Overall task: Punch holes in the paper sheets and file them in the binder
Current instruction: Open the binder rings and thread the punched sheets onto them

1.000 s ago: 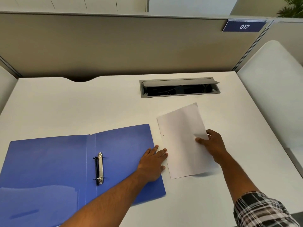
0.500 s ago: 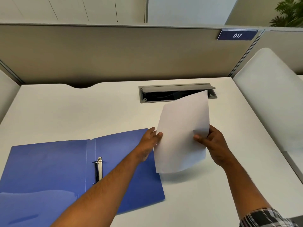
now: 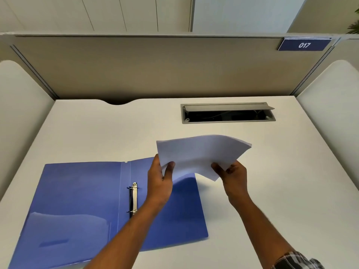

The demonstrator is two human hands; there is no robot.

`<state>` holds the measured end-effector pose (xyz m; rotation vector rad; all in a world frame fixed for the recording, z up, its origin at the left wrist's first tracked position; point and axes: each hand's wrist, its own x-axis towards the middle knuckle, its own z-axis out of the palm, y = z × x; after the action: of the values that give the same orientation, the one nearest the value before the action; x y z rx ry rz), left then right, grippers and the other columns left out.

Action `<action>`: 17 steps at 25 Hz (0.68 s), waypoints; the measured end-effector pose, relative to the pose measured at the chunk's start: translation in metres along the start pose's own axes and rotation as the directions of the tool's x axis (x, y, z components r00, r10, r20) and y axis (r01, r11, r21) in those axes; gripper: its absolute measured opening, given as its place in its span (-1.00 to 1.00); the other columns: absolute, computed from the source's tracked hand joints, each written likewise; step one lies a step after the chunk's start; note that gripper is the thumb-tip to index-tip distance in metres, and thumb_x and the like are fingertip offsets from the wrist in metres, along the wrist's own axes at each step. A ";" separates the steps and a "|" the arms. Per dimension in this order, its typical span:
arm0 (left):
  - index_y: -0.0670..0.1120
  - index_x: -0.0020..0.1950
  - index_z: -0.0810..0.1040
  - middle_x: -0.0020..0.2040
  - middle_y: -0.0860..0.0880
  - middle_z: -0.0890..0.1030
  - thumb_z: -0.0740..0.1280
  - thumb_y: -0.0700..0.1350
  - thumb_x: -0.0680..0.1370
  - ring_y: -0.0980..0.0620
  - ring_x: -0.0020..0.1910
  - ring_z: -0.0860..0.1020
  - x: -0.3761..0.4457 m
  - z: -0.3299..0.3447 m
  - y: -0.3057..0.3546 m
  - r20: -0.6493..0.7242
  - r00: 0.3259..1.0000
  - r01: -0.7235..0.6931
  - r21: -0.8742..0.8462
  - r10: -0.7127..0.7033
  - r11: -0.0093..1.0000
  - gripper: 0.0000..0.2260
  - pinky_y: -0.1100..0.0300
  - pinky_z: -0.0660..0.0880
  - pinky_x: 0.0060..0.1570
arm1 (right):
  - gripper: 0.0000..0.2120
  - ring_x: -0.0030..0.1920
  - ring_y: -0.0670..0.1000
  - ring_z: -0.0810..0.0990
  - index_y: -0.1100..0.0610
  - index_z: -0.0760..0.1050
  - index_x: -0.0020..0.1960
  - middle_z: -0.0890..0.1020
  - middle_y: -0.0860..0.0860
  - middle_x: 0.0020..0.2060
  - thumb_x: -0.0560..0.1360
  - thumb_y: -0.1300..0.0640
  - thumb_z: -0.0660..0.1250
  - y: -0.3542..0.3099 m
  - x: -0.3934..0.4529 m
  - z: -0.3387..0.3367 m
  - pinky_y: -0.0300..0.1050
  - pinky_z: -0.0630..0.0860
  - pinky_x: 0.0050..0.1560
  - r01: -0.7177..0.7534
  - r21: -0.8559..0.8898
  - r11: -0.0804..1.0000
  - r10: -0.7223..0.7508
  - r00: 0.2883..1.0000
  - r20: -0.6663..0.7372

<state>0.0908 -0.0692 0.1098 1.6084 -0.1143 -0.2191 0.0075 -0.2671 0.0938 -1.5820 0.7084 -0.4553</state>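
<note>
Blue partition tag (image 3: 304, 45) reading "017". Left hand (image 3: 159, 183) and right hand (image 3: 232, 173) are both pinching the paper sheets (image 3: 200, 152), lifted above the open blue binder (image 3: 81, 206) on the desk (image 3: 97, 133); open cable tray (image 3: 227, 113) lying behind.

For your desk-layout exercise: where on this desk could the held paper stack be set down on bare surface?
Bare desk lies right of the right hand and between blue binder and cable tray. The near left is crowded: the open binder fills it.
</note>
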 end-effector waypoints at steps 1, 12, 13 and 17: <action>0.21 0.32 0.36 0.17 0.28 0.54 0.30 -0.11 0.61 0.41 0.13 0.53 -0.006 -0.007 -0.003 -0.011 1.000 -0.005 0.009 0.005 1.000 -0.66 0.48 0.49 0.06 | -0.85 -0.15 -0.05 0.69 -0.01 0.61 -0.02 0.73 -0.08 -0.12 0.50 0.19 0.51 0.001 -0.005 0.008 -0.26 0.59 -0.09 0.004 -0.004 1.000 -0.004 1.000 -0.001; -0.07 0.29 0.34 0.14 0.01 0.56 0.15 -0.14 0.68 0.06 0.07 0.54 -0.005 -0.029 -0.042 0.025 0.996 0.072 0.263 -0.082 0.962 -0.81 0.50 0.43 -0.12 | -0.74 -0.05 0.05 0.69 0.09 0.57 0.20 0.70 0.00 -0.02 0.54 0.12 0.47 0.027 -0.024 0.039 -0.13 0.70 -0.01 -0.067 -0.069 0.995 0.072 0.995 0.073; -0.12 0.31 0.35 0.14 0.00 0.56 0.15 -0.14 0.68 0.04 0.07 0.54 -0.004 -0.029 -0.042 0.024 0.995 0.082 0.276 -0.092 0.958 -0.80 0.50 0.41 -0.12 | -0.76 -0.05 0.05 0.69 0.10 0.58 0.18 0.71 0.01 -0.03 0.54 0.12 0.47 0.028 -0.024 0.039 -0.06 0.70 0.03 -0.069 -0.088 0.994 0.075 0.995 0.068; -0.13 0.29 0.41 0.11 -0.04 0.57 0.16 -0.14 0.69 -0.01 0.06 0.54 0.007 -0.037 -0.034 -0.020 0.989 0.149 0.277 -0.149 0.949 -0.80 0.31 0.48 -0.03 | -0.81 -0.10 -0.03 0.70 -0.01 0.60 0.09 0.71 -0.08 -0.05 0.51 0.12 0.50 0.017 -0.017 0.032 -0.17 0.66 -0.10 -0.013 -0.123 0.992 0.025 0.995 0.099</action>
<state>0.1028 -0.0330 0.0769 1.9002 -0.0240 -0.3322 0.0130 -0.2325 0.0742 -1.6994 0.6842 -0.3206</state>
